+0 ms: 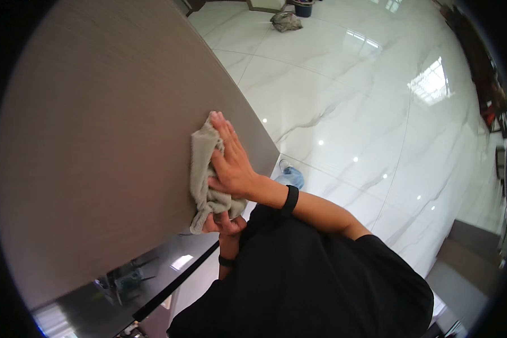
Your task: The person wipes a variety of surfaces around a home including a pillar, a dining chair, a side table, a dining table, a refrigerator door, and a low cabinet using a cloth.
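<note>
A beige-grey cloth lies bunched against the brown wood-grain surface of a large panel, close to its right-hand edge. My right hand presses on the cloth with its fingers stretched forward, and the fingertips reach just past the cloth's upper end. Below it, my left hand has its bent fingers at the lower end of the cloth, partly covered by the folds. Both wrists carry a black band.
Glossy white marble-look floor tiles extend to the right of the panel. A crumpled bag and a dark bucket stand at the far end. Brown and grey box-like pieces are at lower right. My shoe shows beside the panel's corner.
</note>
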### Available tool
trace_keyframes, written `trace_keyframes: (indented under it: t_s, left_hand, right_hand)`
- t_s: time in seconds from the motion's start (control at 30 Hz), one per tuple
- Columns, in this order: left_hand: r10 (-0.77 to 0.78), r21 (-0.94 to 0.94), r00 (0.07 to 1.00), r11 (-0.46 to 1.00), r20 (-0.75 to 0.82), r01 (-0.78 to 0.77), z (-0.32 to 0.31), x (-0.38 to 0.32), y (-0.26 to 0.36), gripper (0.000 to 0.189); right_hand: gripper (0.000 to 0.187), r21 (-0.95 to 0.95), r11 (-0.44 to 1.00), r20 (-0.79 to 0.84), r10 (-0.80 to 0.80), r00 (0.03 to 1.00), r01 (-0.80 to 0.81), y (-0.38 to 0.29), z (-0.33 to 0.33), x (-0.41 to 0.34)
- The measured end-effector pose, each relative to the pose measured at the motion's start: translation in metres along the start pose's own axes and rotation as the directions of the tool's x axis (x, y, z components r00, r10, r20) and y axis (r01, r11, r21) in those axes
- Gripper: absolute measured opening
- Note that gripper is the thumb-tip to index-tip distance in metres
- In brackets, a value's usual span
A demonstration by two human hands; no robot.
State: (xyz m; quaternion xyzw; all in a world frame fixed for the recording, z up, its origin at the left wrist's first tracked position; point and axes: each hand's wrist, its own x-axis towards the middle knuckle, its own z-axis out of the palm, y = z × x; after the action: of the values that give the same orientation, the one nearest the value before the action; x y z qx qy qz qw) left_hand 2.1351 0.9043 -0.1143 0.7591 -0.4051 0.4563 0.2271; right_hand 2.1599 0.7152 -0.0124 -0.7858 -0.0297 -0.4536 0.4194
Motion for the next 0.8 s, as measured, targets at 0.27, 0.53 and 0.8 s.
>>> trace_keyframes:
  t_s: [0.27, 0.53, 0.8]
  left_hand:
    - [-0.205, 0.222, 0.974, 0.949, -0.101, 0.223, 0.023, 0.017, 0.042, 0.051]
    - [-0.277, 0.362, 0.957, 0.886, -0.088, 0.290, 0.031, 0.032, 0.074, 0.054]
    - [-0.404, 0.491, 0.911, 0.778, -0.086, 0.392, 0.049, 0.046, 0.112, 0.056]
  right_hand:
    - [0.018, 0.156, 0.806, -0.157, -0.551, 0.820, 0.571, 0.027, 0.009, 0.028]
    - [0.032, 0.668, 0.408, -0.130, -0.760, 0.637, 0.622, 0.026, 0.000, 0.053]
    - [0.019, 0.864, 0.268, -0.041, -0.807, 0.590, 0.427, 0.049, -0.054, 0.138]
